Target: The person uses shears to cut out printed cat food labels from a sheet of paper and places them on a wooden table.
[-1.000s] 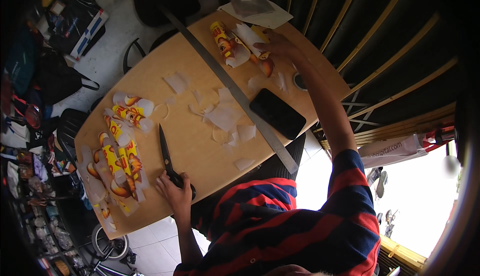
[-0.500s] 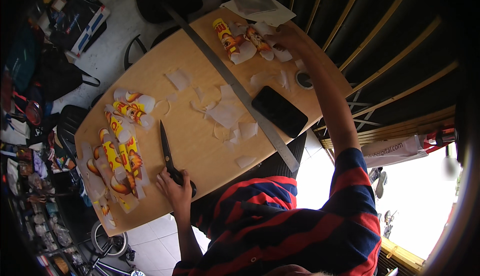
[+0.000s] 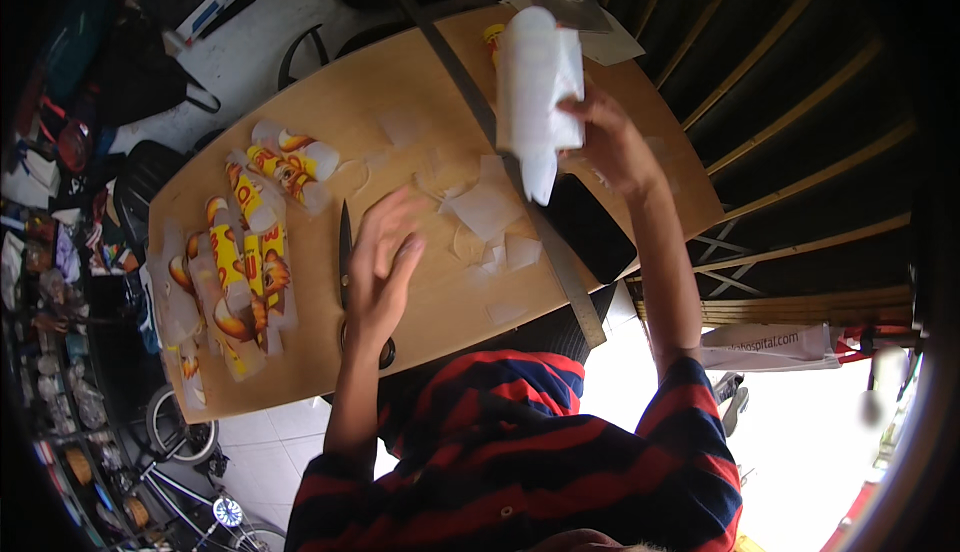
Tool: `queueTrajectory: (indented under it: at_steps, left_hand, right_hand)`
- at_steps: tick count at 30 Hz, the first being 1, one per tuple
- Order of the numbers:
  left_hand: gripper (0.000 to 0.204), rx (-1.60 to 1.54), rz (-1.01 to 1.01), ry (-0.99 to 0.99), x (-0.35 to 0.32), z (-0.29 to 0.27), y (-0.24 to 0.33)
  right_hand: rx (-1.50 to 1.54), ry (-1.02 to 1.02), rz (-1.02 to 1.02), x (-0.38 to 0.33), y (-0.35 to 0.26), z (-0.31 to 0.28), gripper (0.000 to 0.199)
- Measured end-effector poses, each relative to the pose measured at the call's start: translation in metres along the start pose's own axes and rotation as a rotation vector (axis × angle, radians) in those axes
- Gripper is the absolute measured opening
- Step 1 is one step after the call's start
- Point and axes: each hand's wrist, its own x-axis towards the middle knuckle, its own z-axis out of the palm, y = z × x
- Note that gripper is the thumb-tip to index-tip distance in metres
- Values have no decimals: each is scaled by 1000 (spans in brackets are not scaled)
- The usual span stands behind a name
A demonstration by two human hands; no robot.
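My right hand (image 3: 615, 142) pinches a curled paper cut-out (image 3: 530, 77) by its right side and holds it above the far right of the table. Its white back faces up, slightly blurred. My left hand (image 3: 382, 262) is raised over the middle of the table, smeared a little, fingers stretched out and thumb apart, holding nothing. Beneath that hand lie black scissors (image 3: 345, 237), partly covered by it. Yellow and orange printed cut-outs (image 3: 268, 222) rest in a group on the left side. Another yellow printed piece (image 3: 492, 36) peeks out behind the held cut-out.
A long metal ruler (image 3: 558, 277) crosses the wooden table (image 3: 440, 327) diagonally. Beside it is a black phone-like slab (image 3: 592, 237). Translucent paper scraps (image 3: 485, 202) lie left of the ruler. Sheets (image 3: 610, 44) sit at the far right edge, near a slatted barrier (image 3: 775, 77).
My right hand has lifted a cut-out off the far right and brought it nearer, white back up. My left hand has let go of the scissors and risen away from the table edge.
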Motion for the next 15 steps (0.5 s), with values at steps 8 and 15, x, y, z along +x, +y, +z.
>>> queueTrajectory:
  at_steps: [8,15]
  left_hand:
    - [39,-445,10,-55,53,32,-15]
    - [20,-52,155,380,56,28,-20]
  right_hand:
    - [-48,-112,31,-18,44,59,54]
    - [-94,-41,-107,-33,45,74,35]
